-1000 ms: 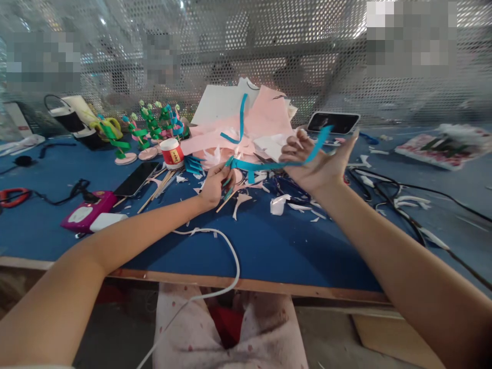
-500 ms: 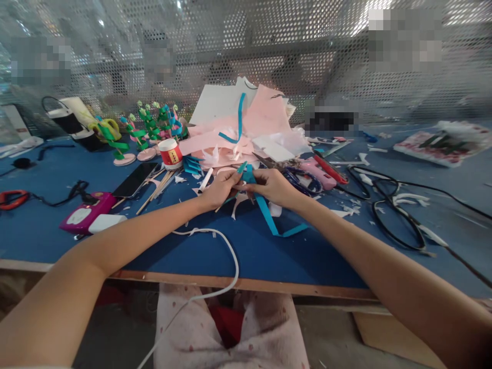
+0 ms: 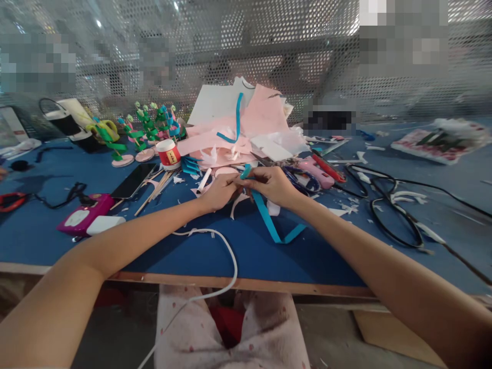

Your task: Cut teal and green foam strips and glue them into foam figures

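My left hand and my right hand meet over the blue table, both pinched on the upper end of a teal paper strip. A thin stick seems to lie between the fingers, but it is mostly hidden. The strip's free length trails down to the right across the table and folds back at its end. White paper scraps lie under the hands.
A heap of pink and white paper lies behind the hands. Left: a red-and-white jar, green paper figures, a phone, wooden sticks, a magenta device. Right: a pink glue gun, black cables. A white cable hangs off the front edge.
My right hand, raised and open with the strip draped over it a second ago, came down to join the left; the strip's tail now rests on the table.
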Demonstrator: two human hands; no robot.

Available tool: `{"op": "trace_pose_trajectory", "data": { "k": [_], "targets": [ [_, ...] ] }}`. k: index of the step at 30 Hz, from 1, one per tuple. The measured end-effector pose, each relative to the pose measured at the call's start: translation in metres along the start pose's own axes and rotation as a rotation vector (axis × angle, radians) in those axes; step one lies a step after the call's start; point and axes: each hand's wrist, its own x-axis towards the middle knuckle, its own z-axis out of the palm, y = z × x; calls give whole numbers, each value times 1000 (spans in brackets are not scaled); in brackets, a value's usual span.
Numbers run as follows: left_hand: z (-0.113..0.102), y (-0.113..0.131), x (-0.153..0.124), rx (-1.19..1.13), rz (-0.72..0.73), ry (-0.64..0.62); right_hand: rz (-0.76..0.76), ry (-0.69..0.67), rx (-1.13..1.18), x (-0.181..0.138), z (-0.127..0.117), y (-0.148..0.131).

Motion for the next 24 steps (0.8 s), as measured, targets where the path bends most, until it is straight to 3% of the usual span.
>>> {"op": "trace_pose_trajectory", "data": {
  "k": [9,24],
  "targets": [
    [0,-3,1,34,101,17,17,17,88,-1,-2,-3],
    [-1,-1,0,33,53,45,158,21,201,1,-4,-1]
  ]
}}
